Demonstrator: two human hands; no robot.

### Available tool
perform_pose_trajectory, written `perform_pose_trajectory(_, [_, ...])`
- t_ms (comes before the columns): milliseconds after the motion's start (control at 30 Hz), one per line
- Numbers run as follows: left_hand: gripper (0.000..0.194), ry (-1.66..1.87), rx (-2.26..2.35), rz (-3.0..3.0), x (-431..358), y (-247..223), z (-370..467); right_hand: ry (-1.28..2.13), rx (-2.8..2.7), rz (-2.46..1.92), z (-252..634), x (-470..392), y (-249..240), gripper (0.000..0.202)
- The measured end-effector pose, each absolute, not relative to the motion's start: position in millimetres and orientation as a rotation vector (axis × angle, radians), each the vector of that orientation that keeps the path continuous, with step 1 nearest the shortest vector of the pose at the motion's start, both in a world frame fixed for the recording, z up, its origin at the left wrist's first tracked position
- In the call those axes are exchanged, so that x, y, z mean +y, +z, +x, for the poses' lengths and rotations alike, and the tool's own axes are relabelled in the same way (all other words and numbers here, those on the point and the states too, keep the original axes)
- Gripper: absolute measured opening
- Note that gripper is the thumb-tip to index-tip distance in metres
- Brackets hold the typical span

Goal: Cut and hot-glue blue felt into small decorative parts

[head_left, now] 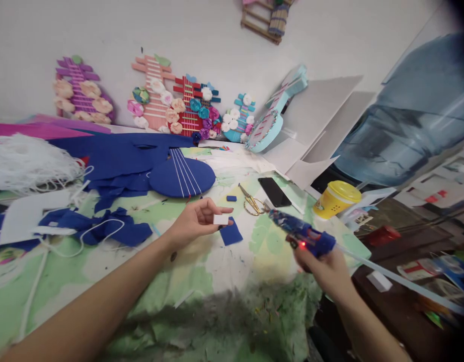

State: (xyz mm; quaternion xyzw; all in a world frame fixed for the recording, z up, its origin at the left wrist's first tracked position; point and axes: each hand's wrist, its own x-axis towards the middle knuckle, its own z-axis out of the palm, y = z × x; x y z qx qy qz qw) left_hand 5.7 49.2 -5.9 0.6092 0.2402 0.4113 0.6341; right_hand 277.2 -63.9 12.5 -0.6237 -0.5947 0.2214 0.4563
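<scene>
Over the cloth [202,271], the left hand [200,216] pinches a white block [221,219] at its fingertips; probably light and stiff, best held by its edges. At three o'clock, the right hand [332,266] wraps a glue gun [302,231], likely hot-tipped. Blue patch [232,234]: five o'clock.

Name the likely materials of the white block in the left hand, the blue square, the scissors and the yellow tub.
White block: perhaps foam or card; plain, matte faces leave it open.
Blue square: probably felt or foam sheet, flat and matte with even colour.
Scissors: seemingly metal, from the shiny gold-toned handles.
Yellow tub: likely plastic, given its smooth, slightly glossy lid.
</scene>
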Motion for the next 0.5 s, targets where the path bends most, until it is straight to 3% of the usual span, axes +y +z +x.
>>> perform_pose_trajectory(133, [0.022,0.937,0.546,1.425,49,-8,7,0.891,-1.455,-1.309,231,-73,3,0.027])
perform_pose_trajectory(333, [0.023,0.941,0.545,1.436,50,-12,9,0.792,-1.644,-1.216,211,-66,1,0.017])
perform_pose_trajectory(500, [0.022,0.917,0.544,1.422,49,-12,10,0.762,-1.686,-1.252,209,-63,-3,0.022])
